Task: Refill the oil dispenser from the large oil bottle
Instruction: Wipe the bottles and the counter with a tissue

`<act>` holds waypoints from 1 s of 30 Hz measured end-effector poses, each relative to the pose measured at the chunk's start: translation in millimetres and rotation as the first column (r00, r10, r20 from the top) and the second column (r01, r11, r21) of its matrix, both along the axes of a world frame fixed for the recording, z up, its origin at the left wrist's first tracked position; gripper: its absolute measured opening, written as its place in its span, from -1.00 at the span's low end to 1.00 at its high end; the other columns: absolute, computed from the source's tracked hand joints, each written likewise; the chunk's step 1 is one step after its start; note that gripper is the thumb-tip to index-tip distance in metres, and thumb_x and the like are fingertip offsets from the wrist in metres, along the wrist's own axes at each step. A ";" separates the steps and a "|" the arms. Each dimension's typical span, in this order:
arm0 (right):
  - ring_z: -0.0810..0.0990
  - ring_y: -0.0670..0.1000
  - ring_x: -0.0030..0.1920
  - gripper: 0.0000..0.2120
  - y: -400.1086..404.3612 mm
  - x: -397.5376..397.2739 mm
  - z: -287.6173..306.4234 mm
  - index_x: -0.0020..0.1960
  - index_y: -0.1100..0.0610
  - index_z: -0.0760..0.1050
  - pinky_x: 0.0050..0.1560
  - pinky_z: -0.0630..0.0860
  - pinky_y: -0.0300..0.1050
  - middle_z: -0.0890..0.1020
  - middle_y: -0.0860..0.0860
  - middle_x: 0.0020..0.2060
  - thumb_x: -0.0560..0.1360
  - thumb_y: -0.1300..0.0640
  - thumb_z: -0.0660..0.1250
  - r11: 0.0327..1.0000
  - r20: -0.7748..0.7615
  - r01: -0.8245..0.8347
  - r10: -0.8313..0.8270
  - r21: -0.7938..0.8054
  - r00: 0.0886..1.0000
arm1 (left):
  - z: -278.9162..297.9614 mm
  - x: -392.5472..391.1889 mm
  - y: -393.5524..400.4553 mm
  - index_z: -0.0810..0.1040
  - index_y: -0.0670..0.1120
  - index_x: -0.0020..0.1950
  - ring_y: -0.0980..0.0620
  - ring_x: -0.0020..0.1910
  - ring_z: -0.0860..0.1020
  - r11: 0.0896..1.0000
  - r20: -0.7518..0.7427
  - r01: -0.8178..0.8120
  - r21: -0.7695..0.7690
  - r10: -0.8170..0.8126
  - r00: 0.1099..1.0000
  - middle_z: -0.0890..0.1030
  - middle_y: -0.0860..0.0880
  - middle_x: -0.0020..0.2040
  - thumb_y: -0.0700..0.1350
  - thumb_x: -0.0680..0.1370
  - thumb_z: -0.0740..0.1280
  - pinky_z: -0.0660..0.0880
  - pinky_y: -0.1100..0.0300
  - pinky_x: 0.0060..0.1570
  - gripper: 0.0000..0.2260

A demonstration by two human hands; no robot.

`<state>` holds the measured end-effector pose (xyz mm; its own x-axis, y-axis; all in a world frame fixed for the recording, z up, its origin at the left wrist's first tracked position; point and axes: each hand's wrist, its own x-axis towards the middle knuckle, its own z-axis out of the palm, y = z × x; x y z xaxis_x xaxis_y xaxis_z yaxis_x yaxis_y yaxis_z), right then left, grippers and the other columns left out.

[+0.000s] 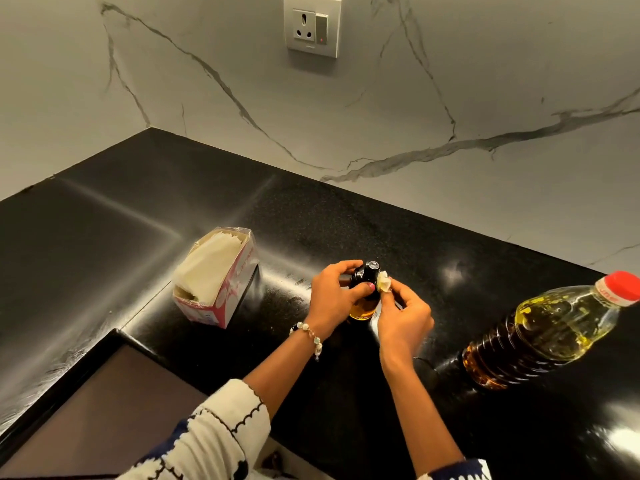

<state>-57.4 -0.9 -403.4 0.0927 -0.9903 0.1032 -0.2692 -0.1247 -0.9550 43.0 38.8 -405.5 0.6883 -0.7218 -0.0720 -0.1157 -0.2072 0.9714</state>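
Both forearms reach forward from the bottom edge over the black countertop [346, 216] and meet at the oil dispenser [363, 296], which stands upright near the middle of the counter with amber oil showing at its base. The left hand [332, 292] comes in from the left with the wrist bent, its fingers curled over the dispenser's black top and the thumb pressed across the front, so it grips the cap. A beaded bracelet [310, 336] circles that wrist. The right hand [403, 315] sits just beside the dispenser on its right, fingers bunched together and pinching a small wad of white tissue [384, 283] that touches the side of the black top. The large oil bottle [540, 330] stands well apart to the right, red cap on, holding yellow oil. To the left of the hands lies an open tissue box [221, 275] with white sheets showing. A wall socket [311, 26] sits on the marble backsplash.
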 end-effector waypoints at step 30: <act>0.65 -0.01 0.06 -0.82 -79.3 2.6 21.2 0.08 0.21 0.63 0.22 0.52 0.05 0.71 0.06 -0.05 0.53 0.25 0.31 0.687 0.113 -0.674 0.673 0.272 0.731 | 21.4 36.9 3.4 -0.01 0.06 0.58 0.04 0.07 0.62 0.968 -0.348 0.249 -0.022 -0.241 0.906 0.64 -0.05 0.06 -0.37 0.48 0.40 0.58 0.14 0.08 -0.15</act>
